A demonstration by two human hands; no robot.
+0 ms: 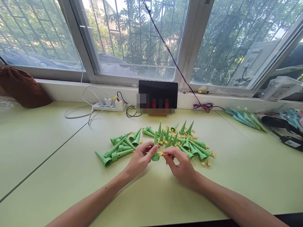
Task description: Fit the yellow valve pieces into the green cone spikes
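My left hand is closed around a green plastic watering spike, its pointed tip up and its wide collar down. To its right, my right hand pinches a small yellow valve right beside the spike's lower side; whether the valve sits in the spike I cannot tell. Several green spikes lie in a heap left of my hands. Beyond and to the right are more green spikes, some standing on their collars, with small yellow valves scattered among them.
A dark tablet stands at the back by the window. Left of it lies a white power strip with cables. A brown bag is at the far left. Bagged green and blue pieces and a black strap lie right.
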